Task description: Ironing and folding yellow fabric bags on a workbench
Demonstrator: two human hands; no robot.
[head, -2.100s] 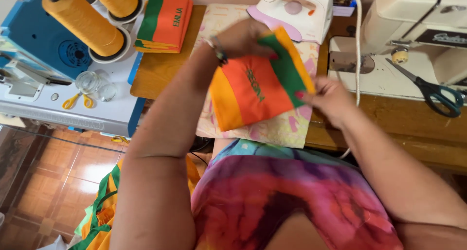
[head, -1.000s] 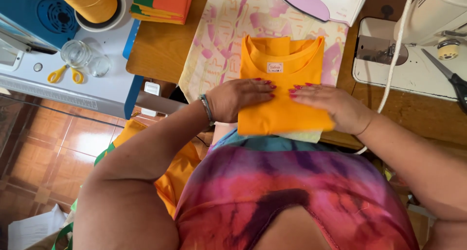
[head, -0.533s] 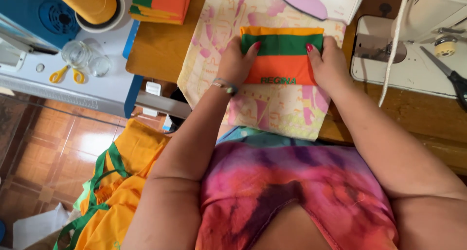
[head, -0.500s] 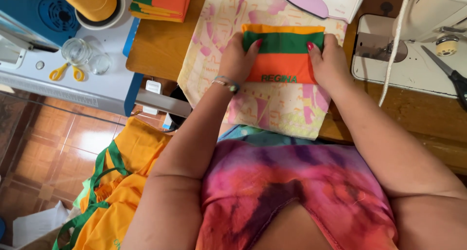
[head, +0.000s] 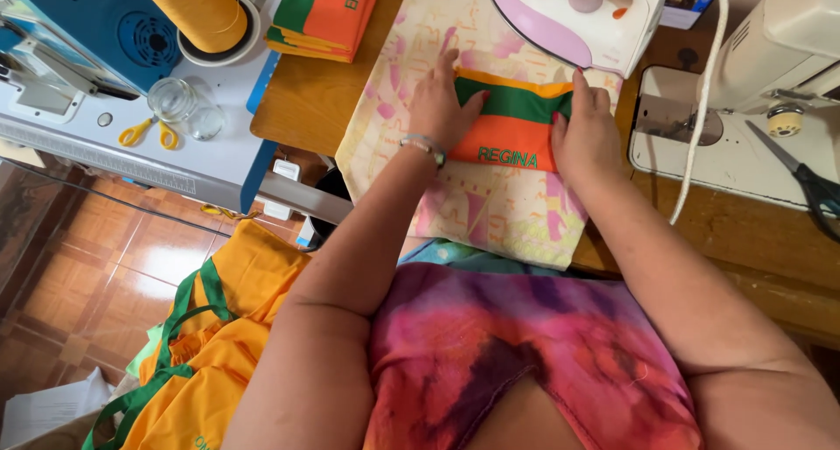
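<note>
Wooden table (head: 306, 108) with a patterned pressing cloth (head: 490, 214) over its near edge, folded orange, green and yellow garment (head: 512, 126) on the cloth, between your hands, your left hand (head: 442, 104) and right hand (head: 586, 130) flat, open, pressing its sides, iron (head: 582, 17) just beyond.

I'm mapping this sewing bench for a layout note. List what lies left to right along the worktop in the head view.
Yellow-handled scissors → glass jar → stack of folded orange and green cloth → left hand → folded orange and green piece → right hand → sewing machine → black-handled scissors.
</note>
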